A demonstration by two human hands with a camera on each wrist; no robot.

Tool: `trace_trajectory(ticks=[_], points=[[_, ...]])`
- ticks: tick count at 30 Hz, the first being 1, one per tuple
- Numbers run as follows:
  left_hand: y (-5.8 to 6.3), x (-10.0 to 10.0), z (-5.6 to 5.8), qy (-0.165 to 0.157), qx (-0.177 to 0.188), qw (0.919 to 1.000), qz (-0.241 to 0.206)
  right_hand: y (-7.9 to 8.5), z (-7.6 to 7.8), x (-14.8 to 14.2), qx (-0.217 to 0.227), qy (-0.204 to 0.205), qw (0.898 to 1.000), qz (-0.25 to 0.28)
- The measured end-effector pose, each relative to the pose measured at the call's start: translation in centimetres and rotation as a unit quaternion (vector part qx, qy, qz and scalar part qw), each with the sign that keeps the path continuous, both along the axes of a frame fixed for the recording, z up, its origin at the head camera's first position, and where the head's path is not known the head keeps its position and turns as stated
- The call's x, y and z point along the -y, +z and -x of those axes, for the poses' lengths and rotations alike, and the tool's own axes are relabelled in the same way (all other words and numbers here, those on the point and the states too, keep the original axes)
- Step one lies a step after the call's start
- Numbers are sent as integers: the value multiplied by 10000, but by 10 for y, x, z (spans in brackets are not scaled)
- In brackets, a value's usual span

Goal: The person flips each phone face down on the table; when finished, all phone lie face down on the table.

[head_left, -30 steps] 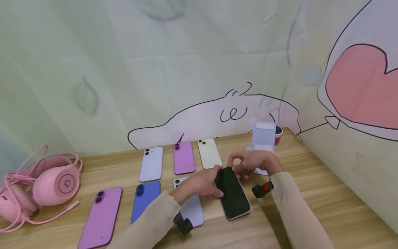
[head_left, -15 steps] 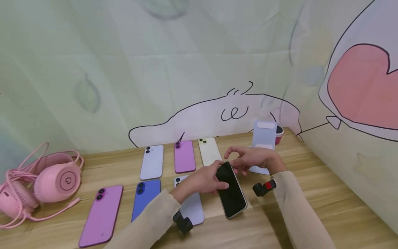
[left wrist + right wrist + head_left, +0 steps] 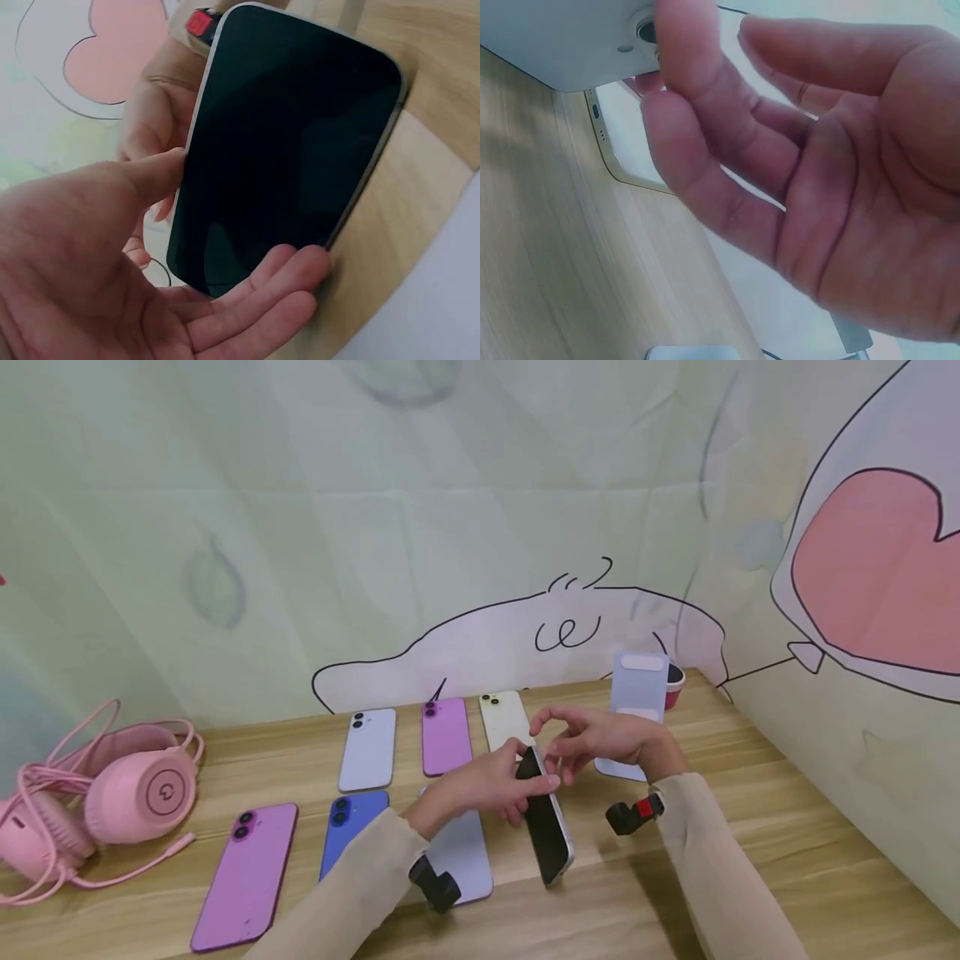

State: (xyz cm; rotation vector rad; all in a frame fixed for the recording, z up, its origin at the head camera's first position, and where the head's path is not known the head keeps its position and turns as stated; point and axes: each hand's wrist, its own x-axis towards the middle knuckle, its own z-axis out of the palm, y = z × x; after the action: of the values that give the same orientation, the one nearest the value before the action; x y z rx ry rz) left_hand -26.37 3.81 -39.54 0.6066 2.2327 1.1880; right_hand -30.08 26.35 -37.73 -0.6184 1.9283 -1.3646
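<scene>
A smartphone (image 3: 547, 839) with a dark screen and silver edge is tilted up on one long side, its lower end near the wooden table. My left hand (image 3: 491, 783) grips it near the far end, thumb on one long edge and fingers at the opposite one, as the left wrist view shows on the phone (image 3: 285, 142). My right hand (image 3: 600, 739) is beside that end with fingers loosely bent. In the right wrist view its fingertips lie close to the phone's pale back (image 3: 562, 37) by the camera lens; whether they touch I cannot tell.
A light blue phone stand (image 3: 639, 681) is behind my right hand, a red cup (image 3: 674, 687) behind it. Several phones lie face down to the left, including a blue phone (image 3: 352, 827) and a cream phone (image 3: 504, 718). Pink headphones (image 3: 142, 802) lie at far left.
The phone has gone from lying nearly flat to tilted on its side, its screen turning left. My left thumb has come over its right edge. My right hand has shifted slightly left.
</scene>
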Motion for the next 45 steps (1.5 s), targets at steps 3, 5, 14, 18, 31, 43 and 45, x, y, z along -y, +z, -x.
trace_trajectory(ticks=[3, 5, 14, 18, 31, 43, 45], points=[[5, 4, 2, -36, 239, 9997, -8, -1, 0, 1, -13, 176, 9998, 136], [8, 6, 3, -27, 348, 9994, 19, -1, 1, 1, -14, 295, 9994, 173], [14, 9, 3, -135, 210, 9996, 126, 0, -1, 2, 101, 675, 9976, 119], [16, 11, 5, -195, 62, 9997, 136, 0, -2, 1, 152, 634, 9979, 48], [21, 20, 9, -182, 59, 9993, 327, -1, -4, -2, 582, 887, 9929, -530], [23, 27, 13, -228, 323, 9987, 333, -6, -4, 4, 1084, 805, 9863, -944], [23, 27, 14, -236, 353, 9983, 408, -6, -4, 4, 1118, 798, 9862, -923]])
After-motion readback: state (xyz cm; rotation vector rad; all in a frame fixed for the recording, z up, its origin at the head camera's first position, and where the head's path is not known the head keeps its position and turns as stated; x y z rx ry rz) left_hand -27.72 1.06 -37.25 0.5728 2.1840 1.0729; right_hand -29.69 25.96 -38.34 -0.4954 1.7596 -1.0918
